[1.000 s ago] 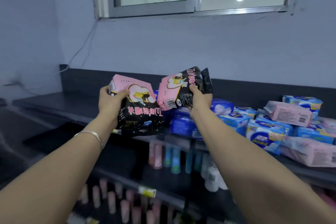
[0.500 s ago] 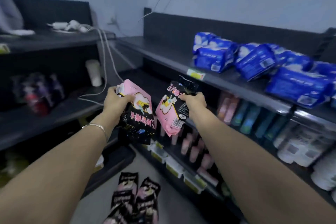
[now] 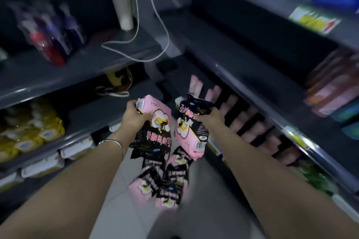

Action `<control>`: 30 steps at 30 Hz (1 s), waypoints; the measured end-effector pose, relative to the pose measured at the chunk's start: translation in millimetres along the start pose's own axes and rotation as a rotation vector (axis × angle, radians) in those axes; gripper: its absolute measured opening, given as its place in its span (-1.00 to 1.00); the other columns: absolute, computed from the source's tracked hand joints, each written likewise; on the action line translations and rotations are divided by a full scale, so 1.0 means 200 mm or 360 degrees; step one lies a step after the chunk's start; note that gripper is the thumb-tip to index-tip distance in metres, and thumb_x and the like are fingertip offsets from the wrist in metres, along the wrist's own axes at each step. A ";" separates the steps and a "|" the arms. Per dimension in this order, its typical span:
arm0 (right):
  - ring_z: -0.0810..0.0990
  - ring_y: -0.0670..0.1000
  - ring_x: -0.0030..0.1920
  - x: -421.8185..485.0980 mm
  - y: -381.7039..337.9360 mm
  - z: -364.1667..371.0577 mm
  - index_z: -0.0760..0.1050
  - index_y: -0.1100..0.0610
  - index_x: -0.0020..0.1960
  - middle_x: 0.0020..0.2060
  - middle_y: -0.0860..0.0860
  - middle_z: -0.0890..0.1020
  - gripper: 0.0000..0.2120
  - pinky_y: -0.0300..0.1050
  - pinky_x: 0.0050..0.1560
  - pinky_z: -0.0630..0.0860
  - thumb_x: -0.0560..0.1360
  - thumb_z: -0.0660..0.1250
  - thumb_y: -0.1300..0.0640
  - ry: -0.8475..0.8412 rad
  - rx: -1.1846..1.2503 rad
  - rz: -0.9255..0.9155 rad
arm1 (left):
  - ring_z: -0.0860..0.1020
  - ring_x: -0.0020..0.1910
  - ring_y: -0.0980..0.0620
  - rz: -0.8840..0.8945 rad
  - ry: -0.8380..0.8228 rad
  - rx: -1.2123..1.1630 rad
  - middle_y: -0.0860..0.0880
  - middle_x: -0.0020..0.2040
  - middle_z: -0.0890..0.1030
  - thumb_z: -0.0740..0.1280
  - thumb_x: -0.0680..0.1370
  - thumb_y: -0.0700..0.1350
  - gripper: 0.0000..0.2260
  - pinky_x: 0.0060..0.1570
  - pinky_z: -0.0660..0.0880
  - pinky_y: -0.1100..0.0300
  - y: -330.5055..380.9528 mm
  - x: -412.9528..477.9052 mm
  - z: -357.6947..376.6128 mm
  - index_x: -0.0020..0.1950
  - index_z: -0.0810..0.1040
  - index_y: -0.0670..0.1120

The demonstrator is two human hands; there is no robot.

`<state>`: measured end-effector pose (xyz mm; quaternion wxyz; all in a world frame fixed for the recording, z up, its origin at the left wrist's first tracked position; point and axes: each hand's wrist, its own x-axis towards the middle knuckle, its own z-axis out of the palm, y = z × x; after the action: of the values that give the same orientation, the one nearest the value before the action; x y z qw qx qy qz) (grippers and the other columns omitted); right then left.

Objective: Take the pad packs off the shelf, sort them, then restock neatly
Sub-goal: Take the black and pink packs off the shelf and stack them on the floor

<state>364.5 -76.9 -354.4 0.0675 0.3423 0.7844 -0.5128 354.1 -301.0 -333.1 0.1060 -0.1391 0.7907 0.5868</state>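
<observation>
While left hand (image 3: 134,120) and right hand (image 3: 210,119) each grip a pack, floor pile (image 3: 163,184) is at 6 o'clock
left pack (image 3: 155,128) and right pack (image 3: 191,134) hang above it — I'd lay them flat, not toss

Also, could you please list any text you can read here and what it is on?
"2+1": left pack, on its pink end.
"2+1": right pack, on its pink end.
Large lettering and fine print on both packs, the floor packs and the shelf tag: too blurred to read.
</observation>
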 end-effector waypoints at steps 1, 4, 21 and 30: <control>0.61 0.15 0.06 0.04 0.06 0.07 0.43 0.16 0.22 0.04 0.11 0.61 -0.50 0.03 0.16 0.52 0.33 0.52 0.17 -0.0017 -0.0035 0.0024 | 0.48 0.06 -0.09 -0.0060 0.0002 0.0023 -0.07 0.12 0.47 0.45 0.43 -0.25 -0.43 0.16 0.45 0.01 -0.10 0.05 0.01 0.35 0.27 -0.13; 0.62 0.15 0.00 0.17 0.28 0.28 0.43 0.13 0.16 0.00 0.11 0.63 -0.56 0.08 0.11 0.55 0.35 0.51 0.20 -0.0096 -0.0088 0.0140 | 0.51 0.06 -0.12 -0.0227 -0.0016 0.0089 -0.10 0.11 0.49 0.45 0.44 -0.25 -0.47 0.17 0.46 -0.04 -0.41 0.21 0.04 0.30 0.26 -0.15; 0.54 0.16 0.19 1.08 1.83 1.48 0.36 0.12 0.36 0.18 0.12 0.57 -0.47 -0.11 0.07 0.44 0.44 0.45 0.16 -0.0168 -0.0171 0.0450 | 0.51 -0.05 -0.14 -0.0423 -0.0101 0.0444 -0.22 0.10 0.55 0.36 0.52 -0.19 -0.56 -0.11 0.40 0.09 -2.36 1.13 0.56 0.30 0.23 -0.19; 0.44 0.29 0.21 1.47 2.31 1.74 0.08 -0.02 0.52 0.38 0.22 0.24 -0.43 0.03 0.13 0.43 0.57 0.17 0.25 0.0116 -0.0337 0.0523 | 0.31 0.33 -0.25 -0.0095 0.0041 0.1226 -0.15 0.43 0.27 0.20 0.57 -0.18 -0.49 0.25 0.28 -0.17 -2.85 1.47 0.84 0.48 0.14 0.08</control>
<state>336.0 -125.1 -1001.7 0.1575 0.4749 0.7695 -0.3969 275.9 -323.8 -990.6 0.1575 -0.1193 0.9500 0.2416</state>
